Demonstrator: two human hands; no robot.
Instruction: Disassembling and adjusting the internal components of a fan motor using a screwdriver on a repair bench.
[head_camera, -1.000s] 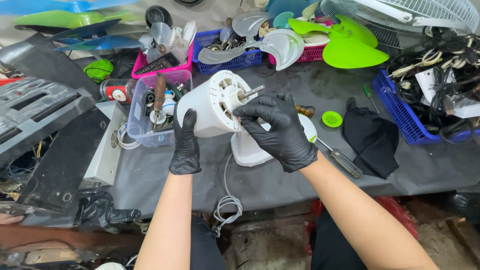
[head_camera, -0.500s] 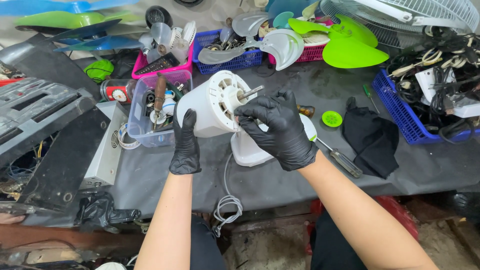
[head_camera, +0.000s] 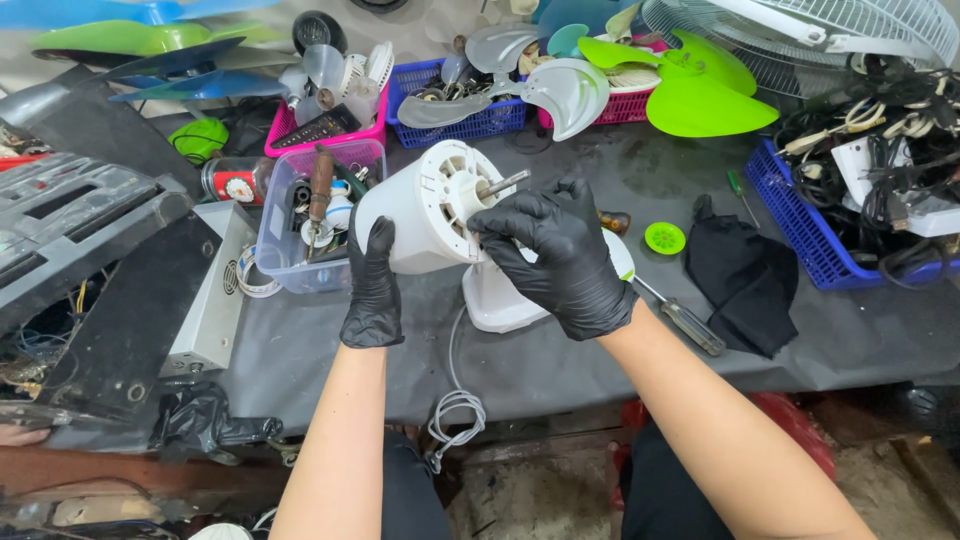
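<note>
Cluttered grey workbench (head_camera: 560, 365): both gloved hands, left (head_camera: 372, 290) and right (head_camera: 555, 255), grasp smooth white fan motor housing (head_camera: 425, 210).

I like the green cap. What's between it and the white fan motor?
In the head view, the right hand lies between the small green cap and the white fan motor.

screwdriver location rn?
Head view: the screwdriver lies on the table right of the right hand, beside the black cloth, below the green cap.
</note>
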